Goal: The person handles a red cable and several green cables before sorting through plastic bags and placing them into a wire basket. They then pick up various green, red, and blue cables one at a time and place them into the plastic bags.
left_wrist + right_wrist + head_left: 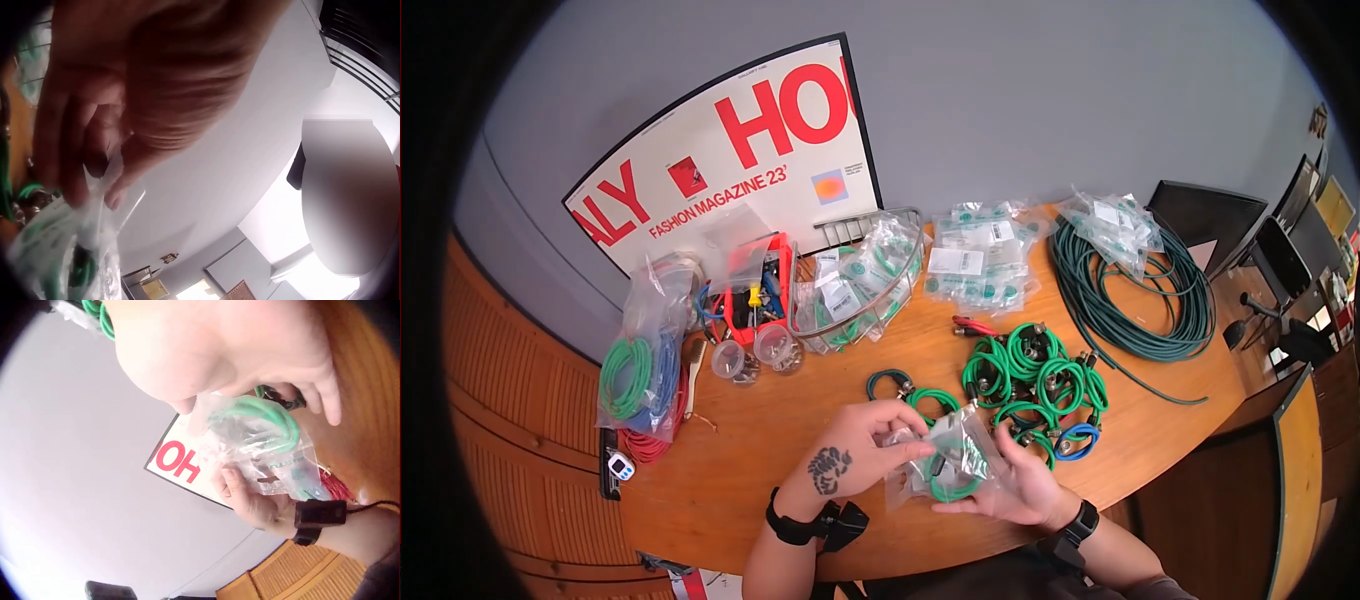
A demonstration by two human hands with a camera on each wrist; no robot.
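Note:
A clear plastic bag [977, 447] with a coiled green cable [952, 492] inside is held above the near edge of the table. My left hand [858, 448] pinches the bag's edge between thumb and fingers, as the left wrist view also shows. On the other side, my right hand [1032, 488] supports the bag, its thumb raised and its fingers extended under it. The right wrist view shows the green coil close to the right palm. Just beyond the hands lies a pile of coiled green cables [1040, 372] with metal connectors.
Bagged cables fill a wire basket [860, 322]. Flat packed bags [980, 262] and a large dark green cable coil [1135, 300] lie at the back. A red bin [777, 262] of tools, small clear cups [772, 345] and a bag of cables [638, 360] stand left.

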